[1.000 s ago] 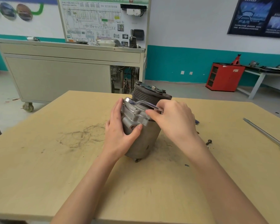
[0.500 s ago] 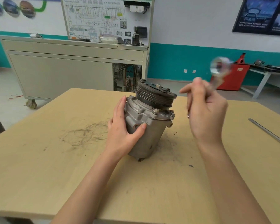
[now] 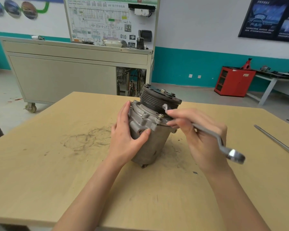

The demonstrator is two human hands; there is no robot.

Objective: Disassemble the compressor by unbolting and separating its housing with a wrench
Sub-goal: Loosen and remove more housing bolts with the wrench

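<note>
A grey metal compressor (image 3: 150, 139) with a dark ribbed pulley (image 3: 158, 99) on top stands tilted on the wooden table (image 3: 57, 172). My left hand (image 3: 123, 135) grips its housing from the left, thumb across the front. My right hand (image 3: 200, 135) holds a silver wrench (image 3: 223, 147) by the shaft. One wrench end lies at the housing flange just under the pulley, near a bolt head (image 3: 160, 116). The other end sticks out to the right, past my palm.
A long screwdriver (image 3: 277, 142) with a red handle lies on the table at the far right. Dark scuff marks (image 3: 85, 139) sit left of the compressor. Beyond the table stand a grey wheeled cabinet (image 3: 65, 77) with a diagram board and a red cabinet (image 3: 233, 80).
My right hand lifted the wrench off the flange, swung it up in the air to the right, then brought it back down to the flange on the compressor's right side. My left hand stayed put.
</note>
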